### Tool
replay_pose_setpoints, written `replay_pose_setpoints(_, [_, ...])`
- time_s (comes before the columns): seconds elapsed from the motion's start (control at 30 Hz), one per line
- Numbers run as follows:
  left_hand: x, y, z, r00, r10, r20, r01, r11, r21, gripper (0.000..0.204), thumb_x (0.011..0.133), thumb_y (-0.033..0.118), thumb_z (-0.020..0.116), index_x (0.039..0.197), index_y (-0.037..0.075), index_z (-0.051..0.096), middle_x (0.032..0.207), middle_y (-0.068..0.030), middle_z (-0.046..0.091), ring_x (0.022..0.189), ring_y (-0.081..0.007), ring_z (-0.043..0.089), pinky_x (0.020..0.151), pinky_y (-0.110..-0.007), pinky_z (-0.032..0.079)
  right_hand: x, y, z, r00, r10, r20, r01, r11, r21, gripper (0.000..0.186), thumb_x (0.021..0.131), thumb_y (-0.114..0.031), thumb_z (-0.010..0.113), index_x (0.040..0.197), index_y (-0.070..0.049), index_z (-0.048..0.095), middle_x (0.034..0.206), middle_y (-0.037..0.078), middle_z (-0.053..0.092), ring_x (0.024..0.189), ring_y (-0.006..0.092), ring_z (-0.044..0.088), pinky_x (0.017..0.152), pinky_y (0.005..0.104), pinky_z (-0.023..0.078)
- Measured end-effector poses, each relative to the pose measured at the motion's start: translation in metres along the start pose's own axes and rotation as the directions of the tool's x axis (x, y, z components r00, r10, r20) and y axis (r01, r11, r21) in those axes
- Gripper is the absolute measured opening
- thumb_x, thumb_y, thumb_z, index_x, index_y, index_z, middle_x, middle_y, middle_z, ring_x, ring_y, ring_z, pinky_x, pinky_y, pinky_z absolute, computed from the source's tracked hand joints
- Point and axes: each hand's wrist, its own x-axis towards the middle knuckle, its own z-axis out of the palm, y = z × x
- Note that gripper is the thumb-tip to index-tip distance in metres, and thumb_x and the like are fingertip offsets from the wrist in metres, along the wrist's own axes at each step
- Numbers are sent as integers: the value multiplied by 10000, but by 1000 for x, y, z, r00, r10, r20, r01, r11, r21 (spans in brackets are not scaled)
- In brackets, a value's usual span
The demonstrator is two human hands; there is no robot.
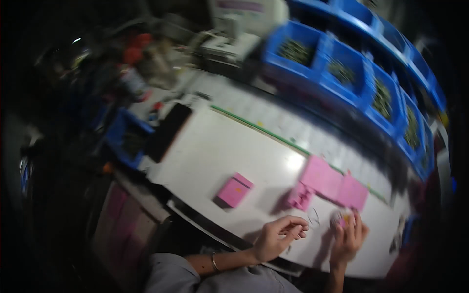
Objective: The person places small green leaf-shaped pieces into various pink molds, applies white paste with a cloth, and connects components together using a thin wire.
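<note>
My left hand is over the front of the white work board, its thumb and fingers curled together. Whatever may be between those fingertips is too blurred to make out. Thin dark wire-like pieces show just beyond them. My right hand, to its right, has its fingers closed around a small roundish pale piece with yellow and pink on it; its kind is unclear. Just beyond both hands lie flat pink pieces and a smaller pink block with dark notches. A pink box with a dark stripe sits farther left.
Blue bins holding many small greenish parts rise at the back right. A green strip edges the white board. At left are a dark flat slab and a blue bin; a pale machine stands behind.
</note>
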Motion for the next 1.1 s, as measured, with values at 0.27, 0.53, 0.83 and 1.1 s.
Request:
replay_pose_setpoints(0.27, [44,2,-3,760,611,-223,-247,588,770,459,810,150,654,1227,88,474,1075,-108,392,875,-202,500,775,-290,449,6,-4,28,983,-39,180,59,993,-105,322,921,-205,480,1197,-46,522,1130,270,484,1032,343,497,885,414,406])
replay_pose_setpoints(0.53, [65,-12,-13,876,450,-174,-330,822,463,413,833,136,606,1193,32,435,1006,-149,561,917,-279,585,794,-357,480,4,-3,5,989,-67,131,47,987,153,346,836,-75,589,1148,60,523,1166,263,484,1013,377,515,874,408,428])
replay_pose_setpoints(0.83, [62,-13,-12,961,274,-26,-244,891,383,383,924,194,491,1259,29,406,896,-86,599,828,-162,591,763,-265,458,3,-33,20,939,-68,338,-59,934,352,308,845,-98,583,1150,-54,569,1163,212,532,1045,337,525,897,407,412])
replay_pose_setpoints(1.1, [56,-19,-17,795,605,-50,-517,718,466,519,797,69,632,1258,18,397,1222,-168,391,1138,-254,438,892,-332,438,66,-55,33,873,90,480,-421,636,646,143,855,-70,544,854,53,617,764,142,615,687,197,561,642,308,448])
